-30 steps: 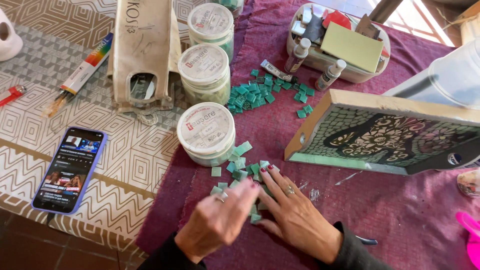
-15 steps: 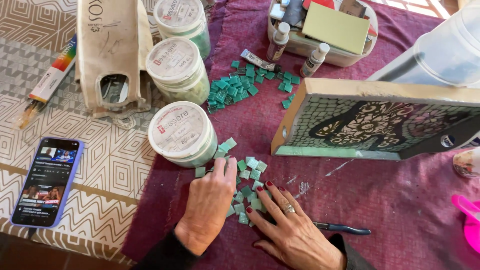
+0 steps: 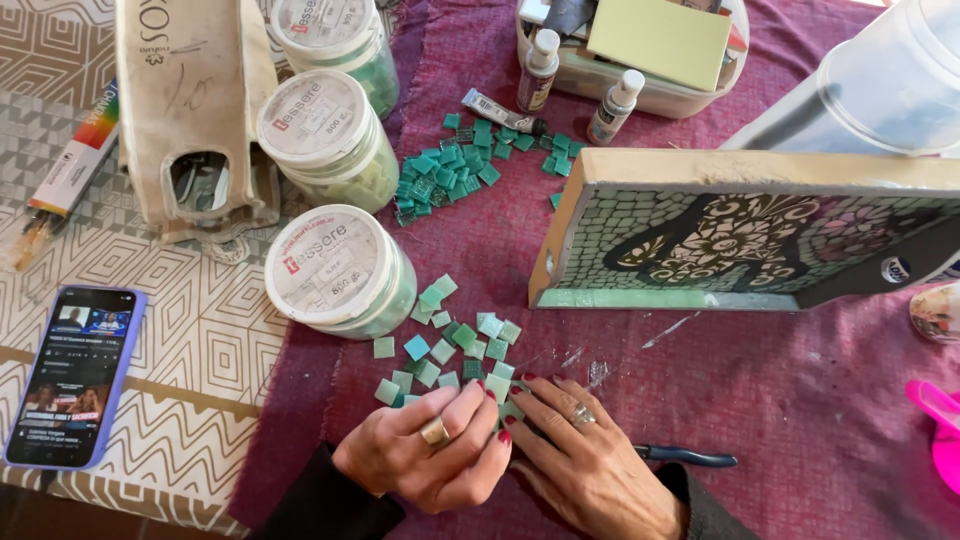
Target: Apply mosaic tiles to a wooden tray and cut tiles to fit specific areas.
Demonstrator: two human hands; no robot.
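A loose heap of pale green mosaic tiles (image 3: 455,345) lies on the maroon cloth (image 3: 800,400) in front of me. My left hand (image 3: 425,455), a ring on one finger, is curled at the near edge of the heap with its fingertips against the tiles. Whether it pinches a tile is hidden by the fingers. My right hand (image 3: 590,460) lies flat beside it, fingers spread and touching the nearest tiles. A dark-handled tool (image 3: 690,458) sticks out from under my right wrist.
Three white-lidded jars (image 3: 335,265) (image 3: 320,130) (image 3: 325,25) stand on the left. Behind the heap lie darker green tiles (image 3: 450,170). A tilted wooden tray with mosaic (image 3: 740,240) is on the right, and a tub with small bottles (image 3: 650,95) behind it. A phone (image 3: 72,375) lies far left.
Both hands slid a little toward me along the heap. My left hand went from flat to curled. The view tilted and came closer.
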